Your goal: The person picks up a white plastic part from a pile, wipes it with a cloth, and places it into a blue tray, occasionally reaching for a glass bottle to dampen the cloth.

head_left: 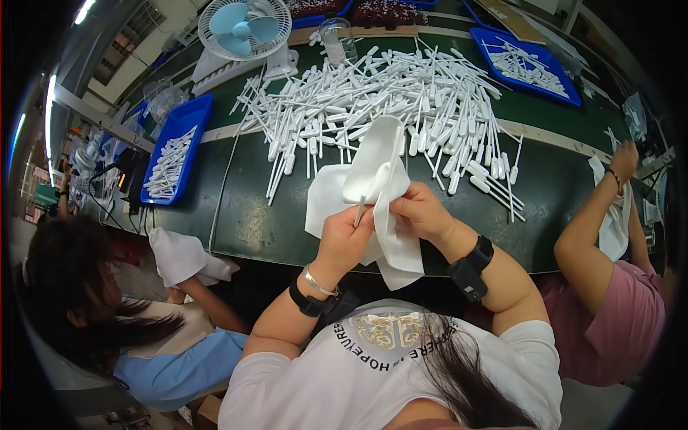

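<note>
Dark capital lettering [356, 355] arcs around a gold emblem [390, 331] on the person's white shirt [322, 394]. Beyond it, above the near edge of the counter [265, 222], the left hand [344, 240] pinches a slender stick [360, 211] and the right hand [424, 211] pinches a folded white cloth [373, 168]. Farther back lie heaped white droppers [380, 89], with a blue tray [195, 129] at the counter's left edge.

The wide head view looks down from above, near the hands [346, 238], and faces across the surface [247, 226] to its far side.
</note>
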The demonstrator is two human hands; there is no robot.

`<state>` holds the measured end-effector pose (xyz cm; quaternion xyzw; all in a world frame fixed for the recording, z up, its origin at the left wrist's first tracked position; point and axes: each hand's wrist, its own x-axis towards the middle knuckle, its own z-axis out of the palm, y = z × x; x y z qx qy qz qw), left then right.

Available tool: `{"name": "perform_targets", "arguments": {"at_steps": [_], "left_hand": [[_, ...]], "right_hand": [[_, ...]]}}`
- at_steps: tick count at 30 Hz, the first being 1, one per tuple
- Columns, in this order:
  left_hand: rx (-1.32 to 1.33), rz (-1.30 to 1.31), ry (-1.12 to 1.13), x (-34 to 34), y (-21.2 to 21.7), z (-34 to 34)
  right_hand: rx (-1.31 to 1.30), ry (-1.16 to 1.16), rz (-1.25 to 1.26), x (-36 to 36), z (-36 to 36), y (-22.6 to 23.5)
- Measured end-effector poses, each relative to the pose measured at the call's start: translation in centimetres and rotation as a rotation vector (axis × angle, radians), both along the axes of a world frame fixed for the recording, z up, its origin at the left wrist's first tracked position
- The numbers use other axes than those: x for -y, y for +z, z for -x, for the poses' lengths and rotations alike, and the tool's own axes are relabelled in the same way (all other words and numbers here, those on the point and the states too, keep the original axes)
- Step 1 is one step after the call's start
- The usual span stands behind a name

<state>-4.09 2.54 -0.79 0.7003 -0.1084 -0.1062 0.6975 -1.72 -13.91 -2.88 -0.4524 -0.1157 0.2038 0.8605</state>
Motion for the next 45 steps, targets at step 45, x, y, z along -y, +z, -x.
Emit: {"name": "perform_targets", "arguments": {"at_steps": [45], "left_hand": [[-0.059,0.581,0.274,-0.3,2.7,-4.5]], "right_hand": [[-0.032,-0.304,0.076,-0.9,0.0,0.5]]}}
